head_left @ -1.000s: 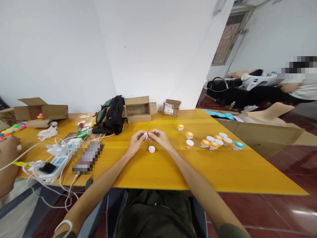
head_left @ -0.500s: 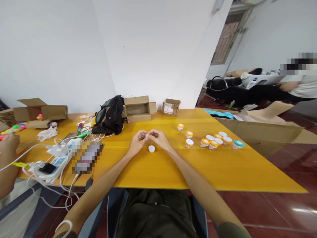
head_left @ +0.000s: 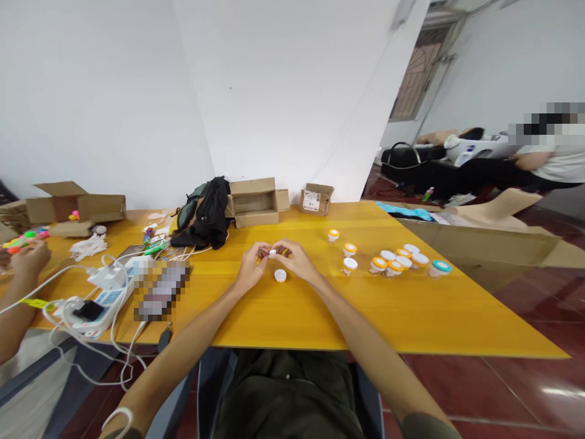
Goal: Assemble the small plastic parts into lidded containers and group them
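Both of my hands meet over the middle of the yellow table point(head_left: 320, 317). My left hand point(head_left: 250, 266) and my right hand point(head_left: 295, 258) pinch a small white object point(head_left: 273, 252) between their fingertips; it is too small to name. Just below the hands a white round lid point(head_left: 280, 275) lies on the table. To the right stands a cluster of small jars with orange and white lids point(head_left: 395, 260), and one with a teal lid point(head_left: 441, 267).
A black bag point(head_left: 208, 212) and open cardboard boxes point(head_left: 255, 201) stand at the table's back. A white power strip with cables point(head_left: 98, 299) lies at the left, where another person's hand point(head_left: 28, 258) reaches in. A person sits at the far right.
My hands have stayed together over the white lid, fingers shifting slightly round the small object. The other person's hand at the left has risen and moved right.
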`<action>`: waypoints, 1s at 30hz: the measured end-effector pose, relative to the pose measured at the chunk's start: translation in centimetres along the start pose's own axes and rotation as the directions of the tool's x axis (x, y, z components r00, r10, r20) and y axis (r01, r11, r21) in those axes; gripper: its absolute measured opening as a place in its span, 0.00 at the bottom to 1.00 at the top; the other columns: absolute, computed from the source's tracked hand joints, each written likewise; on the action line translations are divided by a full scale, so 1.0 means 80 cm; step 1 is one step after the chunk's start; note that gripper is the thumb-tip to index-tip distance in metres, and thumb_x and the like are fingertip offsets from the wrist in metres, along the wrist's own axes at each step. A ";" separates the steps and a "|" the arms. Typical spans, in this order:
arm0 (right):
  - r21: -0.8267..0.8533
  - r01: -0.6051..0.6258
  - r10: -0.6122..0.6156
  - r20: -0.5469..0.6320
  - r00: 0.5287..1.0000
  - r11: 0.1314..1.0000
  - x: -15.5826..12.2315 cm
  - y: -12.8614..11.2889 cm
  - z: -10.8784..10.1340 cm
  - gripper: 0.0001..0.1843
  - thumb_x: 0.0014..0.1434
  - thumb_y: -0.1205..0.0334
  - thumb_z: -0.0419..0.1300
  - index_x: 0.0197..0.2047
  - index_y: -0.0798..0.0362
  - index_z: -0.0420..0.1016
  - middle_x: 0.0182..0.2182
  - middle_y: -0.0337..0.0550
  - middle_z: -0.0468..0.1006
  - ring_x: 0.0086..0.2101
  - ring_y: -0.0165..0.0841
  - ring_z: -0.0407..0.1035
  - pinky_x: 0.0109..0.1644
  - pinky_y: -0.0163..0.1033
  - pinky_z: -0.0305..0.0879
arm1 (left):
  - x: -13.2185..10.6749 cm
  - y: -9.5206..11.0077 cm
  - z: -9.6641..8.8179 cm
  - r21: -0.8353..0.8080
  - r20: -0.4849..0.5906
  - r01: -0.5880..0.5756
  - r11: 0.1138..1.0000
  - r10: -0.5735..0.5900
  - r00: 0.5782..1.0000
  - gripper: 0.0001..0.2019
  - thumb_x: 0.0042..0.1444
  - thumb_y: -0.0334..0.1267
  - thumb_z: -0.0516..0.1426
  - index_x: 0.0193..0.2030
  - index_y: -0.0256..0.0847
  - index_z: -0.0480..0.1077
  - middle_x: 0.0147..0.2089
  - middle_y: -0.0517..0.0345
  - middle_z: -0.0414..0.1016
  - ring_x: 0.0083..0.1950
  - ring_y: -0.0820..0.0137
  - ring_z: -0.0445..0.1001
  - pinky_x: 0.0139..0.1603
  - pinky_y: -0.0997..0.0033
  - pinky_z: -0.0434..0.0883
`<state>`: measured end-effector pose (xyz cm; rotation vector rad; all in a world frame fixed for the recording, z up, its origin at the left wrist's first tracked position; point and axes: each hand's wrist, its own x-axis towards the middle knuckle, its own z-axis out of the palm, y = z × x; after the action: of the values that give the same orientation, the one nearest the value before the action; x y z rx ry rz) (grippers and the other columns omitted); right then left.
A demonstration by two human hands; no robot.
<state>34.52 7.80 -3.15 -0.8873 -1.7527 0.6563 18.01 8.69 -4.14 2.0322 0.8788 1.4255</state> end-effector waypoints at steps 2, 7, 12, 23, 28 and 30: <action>-0.002 0.005 -0.005 0.013 1.000 1.000 0.000 0.000 -0.002 0.07 0.55 0.55 0.62 0.32 0.50 0.75 0.30 0.38 0.77 0.31 0.31 0.70 0.33 0.35 0.64 | -0.001 0.002 0.000 0.025 0.010 -0.024 0.999 0.024 1.000 0.08 0.56 0.34 0.58 0.43 0.42 0.70 0.34 0.59 0.76 0.34 0.72 0.74 0.38 0.71 0.71; 0.039 -0.008 0.007 0.030 1.000 0.999 0.001 0.000 -0.007 0.08 0.55 0.54 0.62 0.33 0.50 0.75 0.31 0.38 0.79 0.32 0.32 0.71 0.36 0.36 0.66 | -0.002 0.003 0.000 0.063 0.032 -0.055 0.996 0.053 0.998 0.07 0.57 0.36 0.58 0.43 0.43 0.70 0.36 0.59 0.75 0.37 0.71 0.73 0.40 0.70 0.70; 0.121 -0.076 0.079 -0.021 0.997 0.990 0.005 0.002 -0.012 0.11 0.53 0.52 0.63 0.36 0.49 0.76 0.33 0.39 0.80 0.35 0.35 0.73 0.40 0.39 0.67 | -0.004 0.004 0.000 0.067 0.053 -0.006 0.998 0.002 0.999 0.11 0.56 0.37 0.58 0.47 0.44 0.68 0.42 0.57 0.73 0.38 0.71 0.71 0.42 0.69 0.69; 0.360 -0.180 0.257 -0.177 0.950 0.915 0.010 0.007 -0.031 0.21 0.44 0.42 0.68 0.32 0.50 0.74 0.28 0.41 0.78 0.30 0.33 0.71 0.34 0.39 0.68 | -0.014 0.015 -0.004 0.093 0.362 0.023 0.995 -0.055 0.930 0.19 0.51 0.35 0.60 0.51 0.44 0.68 0.46 0.54 0.73 0.44 0.65 0.72 0.47 0.66 0.70; 0.436 -0.231 0.320 -0.144 0.936 0.870 0.010 0.010 -0.038 0.23 0.39 0.43 0.71 0.31 0.50 0.75 0.28 0.41 0.79 0.30 0.33 0.71 0.34 0.38 0.68 | -0.018 0.010 0.000 0.159 0.476 -0.012 0.987 -0.066 0.877 0.17 0.48 0.33 0.61 0.47 0.43 0.68 0.46 0.53 0.73 0.45 0.63 0.72 0.51 0.61 0.70; 0.457 -0.243 0.331 -0.124 0.935 0.856 0.009 0.014 -0.040 0.23 0.40 0.43 0.72 0.34 0.50 0.76 0.29 0.41 0.79 0.31 0.33 0.72 0.36 0.38 0.69 | -0.017 0.009 0.001 0.169 0.487 -0.035 0.985 -0.053 0.872 0.15 0.48 0.32 0.60 0.45 0.43 0.69 0.44 0.54 0.73 0.46 0.63 0.72 0.52 0.61 0.70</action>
<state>37.67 9.09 -2.57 -0.8696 -1.2293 1.0727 17.89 7.18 -4.50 2.3620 0.8021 0.7754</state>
